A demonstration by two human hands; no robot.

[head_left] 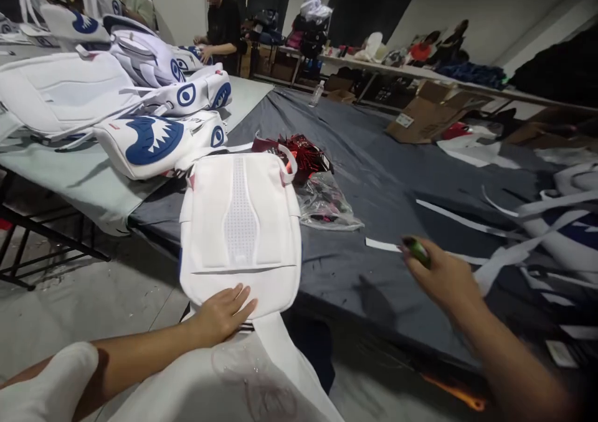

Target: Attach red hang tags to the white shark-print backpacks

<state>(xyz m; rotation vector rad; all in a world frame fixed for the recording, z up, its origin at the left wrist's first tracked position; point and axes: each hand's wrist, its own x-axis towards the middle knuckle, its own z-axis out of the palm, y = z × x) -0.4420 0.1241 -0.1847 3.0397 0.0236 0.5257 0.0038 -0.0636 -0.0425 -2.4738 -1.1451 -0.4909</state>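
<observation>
White backpack (pixel 240 223) lies under spread left fingers (pixel 245 311); right fingers (pixel 419 275) encircle green object (pixel 417 251).

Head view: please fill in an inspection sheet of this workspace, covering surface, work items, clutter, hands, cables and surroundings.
Surface: dark cloth, creased.
Work items: white bag, at the near table edge, patterned panel facing the camera.
Clutter: clear plastic pouch, shiny red pieces, white strip.
Hands: left hand flat on the bag's near end; right hand over the cloth, gripping a small green object, type unclear.
Cables: nothing seen.
Surroundings: white-and-blue bags piled left, clear bottle, cardboard box, co-worker in black.
</observation>
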